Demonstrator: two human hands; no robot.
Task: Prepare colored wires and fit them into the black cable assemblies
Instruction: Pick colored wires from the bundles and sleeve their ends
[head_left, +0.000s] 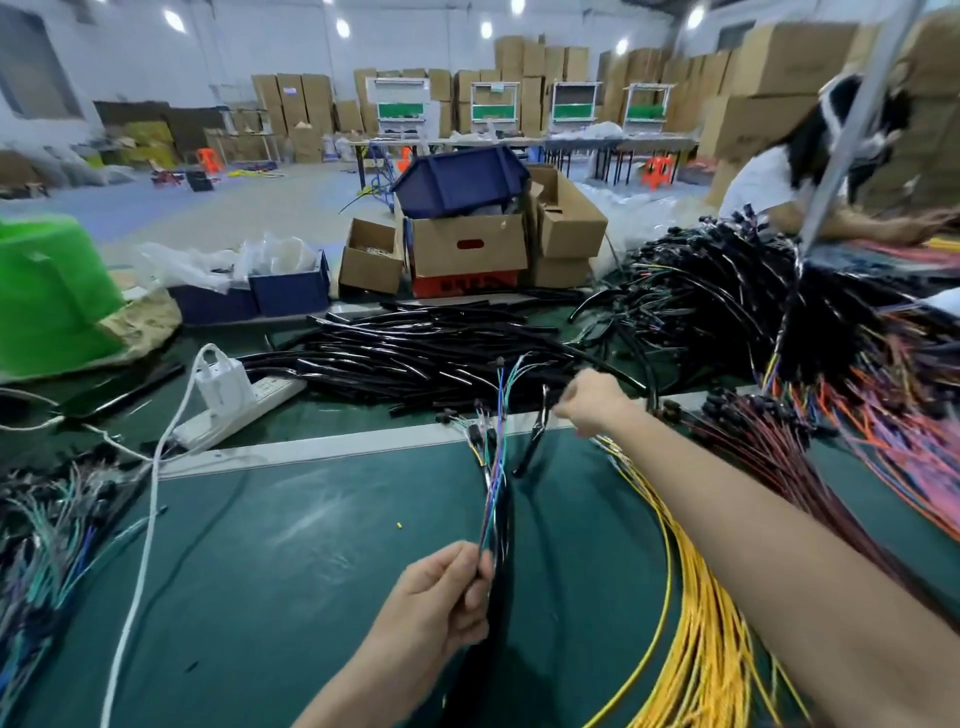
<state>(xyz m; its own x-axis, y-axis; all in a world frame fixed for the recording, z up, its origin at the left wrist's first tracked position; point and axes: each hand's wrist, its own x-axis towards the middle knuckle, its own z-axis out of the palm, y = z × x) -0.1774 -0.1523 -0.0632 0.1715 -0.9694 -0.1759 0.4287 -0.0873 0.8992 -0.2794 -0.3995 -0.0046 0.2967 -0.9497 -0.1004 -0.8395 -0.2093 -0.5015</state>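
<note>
Left hand (441, 597), low centre, gripped the bundle (496, 499) of coloured wires in its black sleeve, thumb and fingers curled round it. The bundle's long axis ran nearly straight away from the person. The sleeve end passed down out of frame. The loose green, blue and purple wire ends fanned at the far end, with small black connectors on them, over the table's (311, 545) metal seam.

Right hand (592, 405), arm stretched forward, was well apart from the left. Its fingers were curled and pinching the top of a short black cable (532, 441). The cable hung tilted, lower end toward the bundle and just beside it. It was blurry, so the grip detail was unclear.

Yellow wires (691, 597) curved under the right forearm. Red wires (753, 447) and a heap of finished black harnesses (727, 291) lay to the right. A pile of black tubes (415, 353) lay directly beyond the bundle's tips. A power strip (244, 410) with a white cord (150, 519) lay left of centre. More wired cables (47, 530) lay at the left edge. Boxes (467, 249), a blue bin (462, 176) and a green bag (47, 296) stood at the far side. Another person (779, 182) sat at the far right.
</note>
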